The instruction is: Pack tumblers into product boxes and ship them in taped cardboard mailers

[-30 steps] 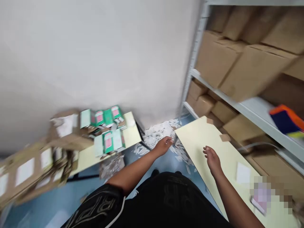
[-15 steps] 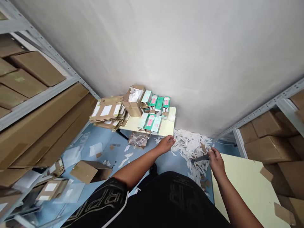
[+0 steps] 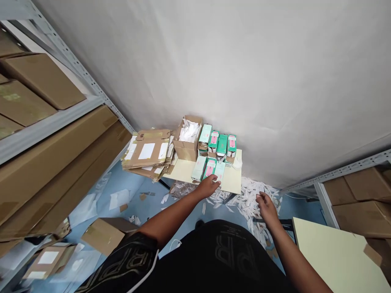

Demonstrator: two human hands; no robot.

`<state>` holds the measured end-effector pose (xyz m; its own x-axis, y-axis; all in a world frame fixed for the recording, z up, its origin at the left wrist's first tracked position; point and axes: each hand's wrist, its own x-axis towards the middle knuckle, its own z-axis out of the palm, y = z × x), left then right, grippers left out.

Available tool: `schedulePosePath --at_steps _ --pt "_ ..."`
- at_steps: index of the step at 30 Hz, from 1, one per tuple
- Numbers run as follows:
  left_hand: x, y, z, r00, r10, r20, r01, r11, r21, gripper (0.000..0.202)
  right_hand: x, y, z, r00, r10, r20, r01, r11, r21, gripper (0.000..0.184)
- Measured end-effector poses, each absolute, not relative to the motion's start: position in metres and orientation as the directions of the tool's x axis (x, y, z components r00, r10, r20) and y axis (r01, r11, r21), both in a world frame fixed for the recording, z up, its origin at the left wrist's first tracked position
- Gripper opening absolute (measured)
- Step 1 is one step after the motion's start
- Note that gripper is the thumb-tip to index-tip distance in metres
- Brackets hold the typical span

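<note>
My left hand (image 3: 208, 187) is in front of the near edge of the small cream table (image 3: 230, 185), its fingers loosely curled and the thumb apart, with nothing visible in them. Just beyond its fingertips stand green-and-white cartons with pink panels (image 3: 210, 169), in two rows. Over the littered floor, my right hand (image 3: 266, 208) has its fingers curled in close to the thumb. Whether anything small is between them I cannot make out. Behind the cartons' left end is an open cardboard box (image 3: 187, 149) holding white paper.
Flattened cardboard (image 3: 152, 148) is stacked at the table's left end. White paper strips (image 3: 249, 199) litter the floor. A second cream tabletop (image 3: 336, 256) is at lower right. Shelves of brown boxes (image 3: 45, 77) flank both sides; an open carton (image 3: 102, 236) lies on the floor.
The view has shifted, and the table with its cartons appears further right and lower. My left hand is now closer to the front cartons. My right hand appears slightly further left.
</note>
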<state>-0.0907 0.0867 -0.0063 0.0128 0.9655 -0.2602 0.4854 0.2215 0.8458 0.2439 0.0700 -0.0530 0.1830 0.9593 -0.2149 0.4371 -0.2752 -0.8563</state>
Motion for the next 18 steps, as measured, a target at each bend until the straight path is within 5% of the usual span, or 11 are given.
schedulePosePath --at_steps 11,18 --pt "-0.12 0.136 -0.011 -0.188 0.922 -0.338 0.471 0.387 0.793 0.045 0.199 0.159 -0.043 -0.026 0.951 -0.308 0.449 -0.264 -0.854 0.063" --pt "-0.131 0.208 0.01 -0.398 0.907 -0.139 0.728 0.405 0.553 0.059 0.185 0.222 -0.059 -0.203 0.926 -0.318 0.411 -0.214 -0.886 0.057"
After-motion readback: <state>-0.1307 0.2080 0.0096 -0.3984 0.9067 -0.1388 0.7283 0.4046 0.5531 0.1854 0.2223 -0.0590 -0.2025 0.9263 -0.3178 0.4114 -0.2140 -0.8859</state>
